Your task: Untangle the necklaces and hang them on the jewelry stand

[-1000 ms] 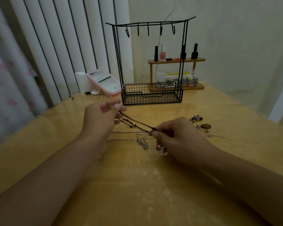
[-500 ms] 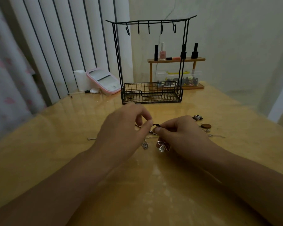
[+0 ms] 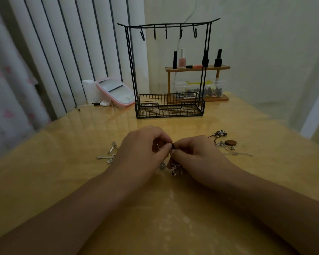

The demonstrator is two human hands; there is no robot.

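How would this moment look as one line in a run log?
stage: untangling | left hand: pinches cord | right hand: pinches cord | stand: hooks bare | pendants: on table

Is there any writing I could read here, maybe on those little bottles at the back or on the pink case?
No text here can be read.
Pink case: a small dark mark near its lower corner, too small and blurred to read.
Nail polish bottles on the wooden shelf: no label legible.
Clear box under the shelf: contents visible, no writing made out.
Jewelry stand: bare wire, no sign.
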